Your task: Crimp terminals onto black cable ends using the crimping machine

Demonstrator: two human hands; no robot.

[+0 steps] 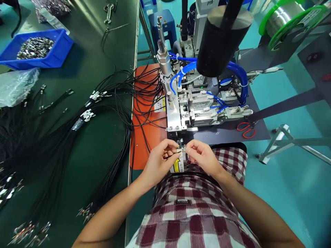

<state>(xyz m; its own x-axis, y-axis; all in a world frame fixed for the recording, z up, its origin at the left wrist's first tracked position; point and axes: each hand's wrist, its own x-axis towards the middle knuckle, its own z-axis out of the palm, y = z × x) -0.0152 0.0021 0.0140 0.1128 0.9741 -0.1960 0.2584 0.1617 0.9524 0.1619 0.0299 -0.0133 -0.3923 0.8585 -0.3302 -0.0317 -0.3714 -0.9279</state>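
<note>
My left hand (pixel 161 159) and my right hand (pixel 200 155) meet at the front of a small metal machine (pixel 181 113), fingers pinched together on the thin coloured wire ends of a black cable (pixel 144 134). The wire tips sit at the machine's front jig (pixel 181 144), just above a yellow warning label (pixel 178 166). The cable runs left from my left hand over an orange mat (pixel 141 137). Both hands are closed in a pinch.
Bundles of black cables (pixel 64 144) with metal plugs cover the dark green table at left. A blue bin (pixel 36 48) of metal parts stands far left. Red scissors (pixel 247 129) lie right of the machine. Blue air hoses (pixel 238 74) and a green wire spool (pixel 292 20) lie behind.
</note>
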